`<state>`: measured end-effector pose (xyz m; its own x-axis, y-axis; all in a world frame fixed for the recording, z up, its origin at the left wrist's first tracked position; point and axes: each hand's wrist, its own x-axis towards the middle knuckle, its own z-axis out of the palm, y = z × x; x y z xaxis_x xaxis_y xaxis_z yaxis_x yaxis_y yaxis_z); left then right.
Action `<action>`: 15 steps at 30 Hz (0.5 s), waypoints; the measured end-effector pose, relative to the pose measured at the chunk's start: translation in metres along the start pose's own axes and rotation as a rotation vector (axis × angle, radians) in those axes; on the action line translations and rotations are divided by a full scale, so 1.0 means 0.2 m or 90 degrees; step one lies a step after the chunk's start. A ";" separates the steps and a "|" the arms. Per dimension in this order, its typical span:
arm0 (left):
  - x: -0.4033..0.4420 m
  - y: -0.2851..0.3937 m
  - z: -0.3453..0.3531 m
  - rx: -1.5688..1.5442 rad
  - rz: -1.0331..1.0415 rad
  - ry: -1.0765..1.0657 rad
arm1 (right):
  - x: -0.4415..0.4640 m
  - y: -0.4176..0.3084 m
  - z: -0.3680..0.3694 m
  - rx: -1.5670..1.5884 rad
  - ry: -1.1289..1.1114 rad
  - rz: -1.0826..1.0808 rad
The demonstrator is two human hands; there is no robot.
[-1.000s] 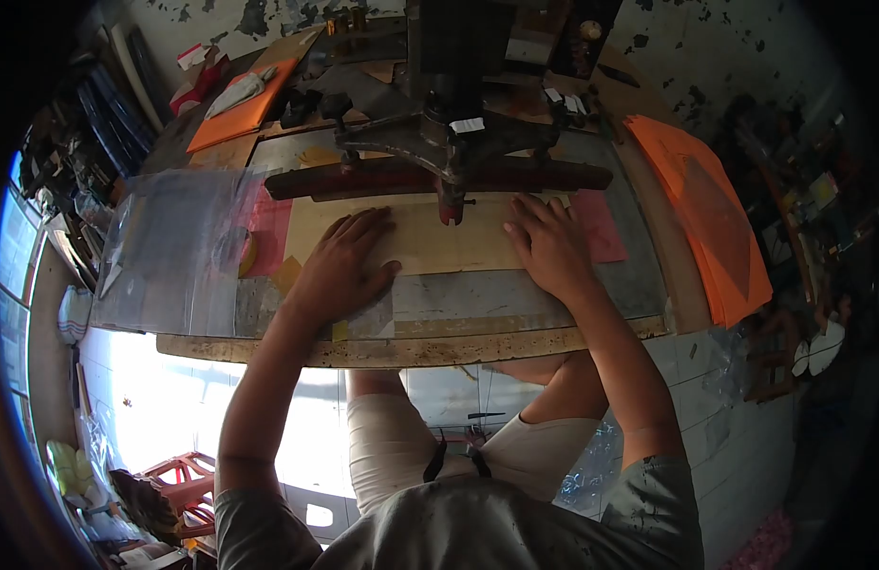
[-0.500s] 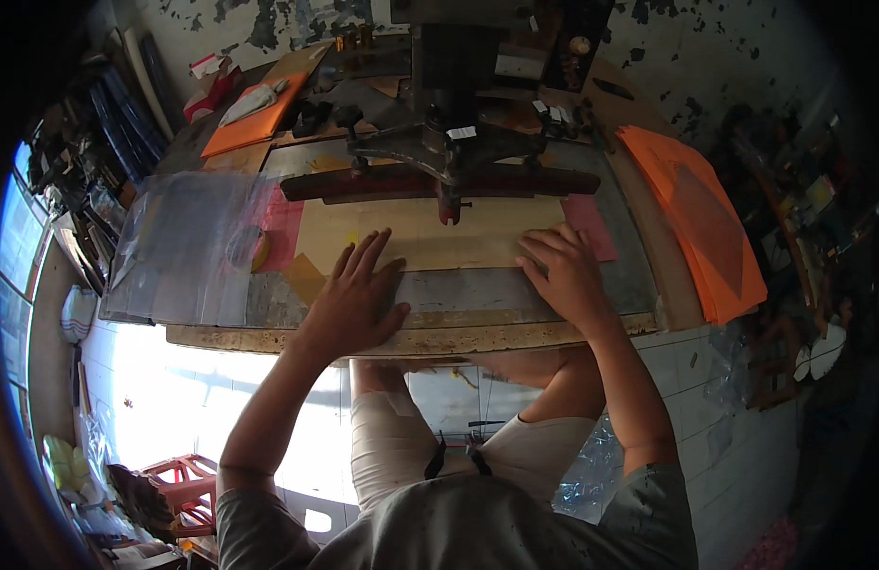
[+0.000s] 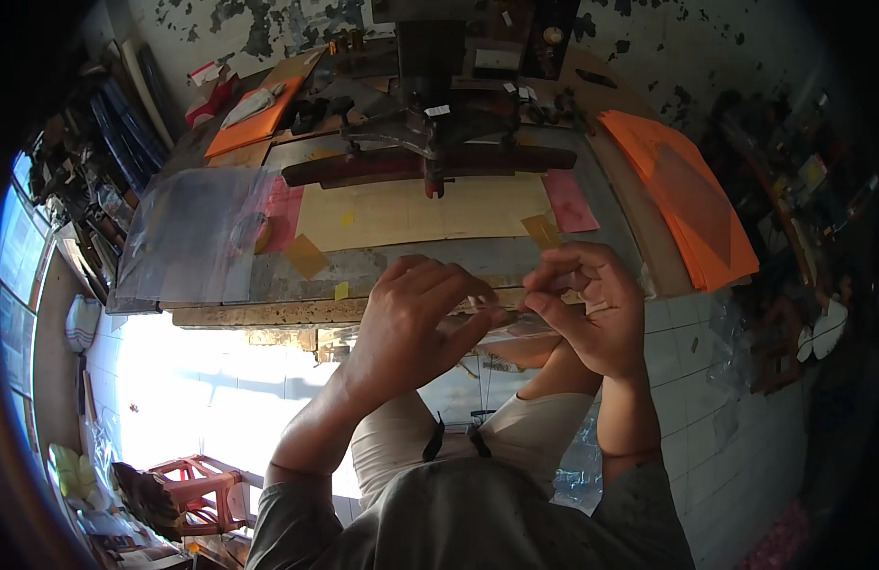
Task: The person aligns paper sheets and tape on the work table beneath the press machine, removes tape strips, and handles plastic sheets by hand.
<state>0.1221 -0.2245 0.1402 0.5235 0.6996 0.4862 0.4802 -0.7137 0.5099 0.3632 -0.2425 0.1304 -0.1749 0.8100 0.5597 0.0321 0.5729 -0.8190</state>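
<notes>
Sheet (image 3: 420, 211) lies beyond and apart from the fingers (image 3: 559, 318).

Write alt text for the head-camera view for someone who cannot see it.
A person's left hand and right hand are raised close together at a worktable's near edge. Beyond are a pale yellow sheet, a dark metal bar and, rightward, orange sheets.

A long, pale yellow sheet (image 3: 401, 217) lies flat across the worn grey board (image 3: 363, 263).

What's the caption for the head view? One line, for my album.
Left hand and right hand close together near the bench edge, a pale yellow sheet lying flat beyond them.
</notes>
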 end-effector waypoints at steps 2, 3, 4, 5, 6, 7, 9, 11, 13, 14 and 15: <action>0.00 0.04 -0.01 -0.154 -0.073 -0.006 | -0.01 -0.10 -0.01 -0.033 -0.013 0.037; -0.01 0.06 -0.01 -0.230 -0.112 -0.008 | -0.02 -0.13 -0.01 -0.048 -0.022 0.057; -0.02 0.06 -0.01 -0.283 -0.129 -0.013 | -0.04 -0.14 -0.02 -0.056 -0.034 0.086; -0.04 0.05 -0.01 -0.335 -0.146 -0.017 | -0.06 -0.15 -0.03 -0.065 -0.048 0.116; -0.06 0.05 -0.02 -0.389 -0.162 -0.021 | -0.08 -0.15 -0.03 -0.074 -0.061 0.145; -0.07 0.06 -0.02 -0.412 -0.162 -0.023 | -0.09 -0.16 -0.03 -0.062 -0.054 0.148; -0.09 0.08 -0.04 -0.459 -0.161 -0.026 | -0.10 -0.18 -0.01 -0.038 -0.041 0.155; -0.11 0.09 -0.04 -0.451 -0.160 -0.011 | -0.10 -0.20 -0.01 -0.046 -0.053 0.156; -0.12 0.10 -0.05 -0.439 -0.162 0.000 | -0.10 -0.22 -0.01 -0.052 -0.061 0.156; -0.13 0.10 -0.06 -0.431 -0.164 0.003 | -0.10 -0.23 -0.01 -0.056 -0.064 0.156; -0.13 0.10 -0.07 -0.422 -0.167 0.006 | -0.10 -0.24 0.00 -0.059 -0.066 0.156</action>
<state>0.1081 -0.2568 0.1474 0.4414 0.8478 0.2939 0.0584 -0.3540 0.9334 0.3659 -0.2867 0.1589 -0.2511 0.9112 0.3267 0.1752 0.3747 -0.9104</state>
